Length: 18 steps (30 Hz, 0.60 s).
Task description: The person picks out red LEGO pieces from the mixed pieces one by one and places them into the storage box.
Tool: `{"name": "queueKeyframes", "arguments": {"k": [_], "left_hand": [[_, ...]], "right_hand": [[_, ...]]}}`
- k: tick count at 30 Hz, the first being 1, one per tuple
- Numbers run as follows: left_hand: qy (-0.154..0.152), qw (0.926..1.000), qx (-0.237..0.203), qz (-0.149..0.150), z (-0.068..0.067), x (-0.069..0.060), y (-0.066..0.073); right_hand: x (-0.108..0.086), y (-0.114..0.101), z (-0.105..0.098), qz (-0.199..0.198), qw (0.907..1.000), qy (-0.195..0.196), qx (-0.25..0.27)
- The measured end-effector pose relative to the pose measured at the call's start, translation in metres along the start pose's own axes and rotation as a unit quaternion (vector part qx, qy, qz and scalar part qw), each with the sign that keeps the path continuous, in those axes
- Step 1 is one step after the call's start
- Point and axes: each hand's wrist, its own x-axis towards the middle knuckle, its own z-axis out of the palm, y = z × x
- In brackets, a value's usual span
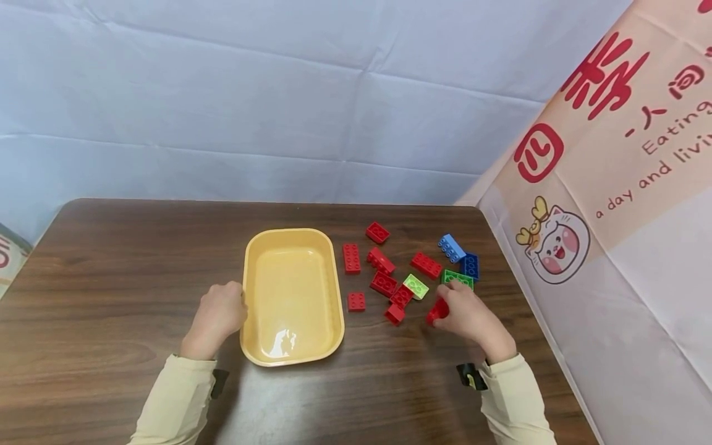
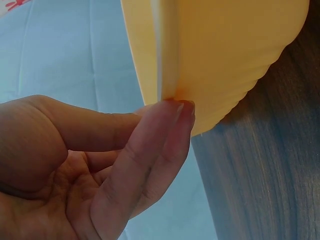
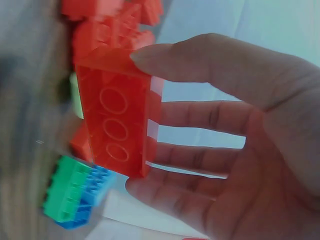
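A yellow plastic tray point(image 1: 292, 296) stands on the wooden table. My left hand point(image 1: 221, 312) pinches its left rim between thumb and fingers, and the left wrist view shows the tray wall point(image 2: 230, 55) rising from that grip. My right hand point(image 1: 470, 312) holds a red toy brick point(image 1: 437, 311) near the right end of the bricks. In the right wrist view the brick point(image 3: 116, 115) sits between thumb and fingers, its hollow underside with round tubes facing the camera. A green brick point(image 1: 458, 279) lies just beyond that hand, partly covered by it.
Several red bricks point(image 1: 384, 283) lie scattered right of the tray, with a lime brick point(image 1: 415, 287) among them. A light blue brick point(image 1: 452, 248) and a dark blue brick point(image 1: 470, 266) lie farther right. A white cloth wall point(image 1: 278, 123) borders the table's back edge; a printed cloth point(image 1: 612, 185) hangs right.
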Motion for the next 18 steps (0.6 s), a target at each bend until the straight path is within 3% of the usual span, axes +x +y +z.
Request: {"name": "queueKeyframes", "arguments": {"k": [7,18], "left_hand": [[0.002,1.0,0.003,-0.001,0.001,0.0,-0.001],[0.0,1.0,0.002,0.0,0.001,-0.001,0.0]], "right_hand": [[0.0,-0.003,-0.018,-0.029,0.999,0.032,-0.01],[0.0,-0.007,-0.027,-0.034,0.9983,0.044,-0.016]]}}
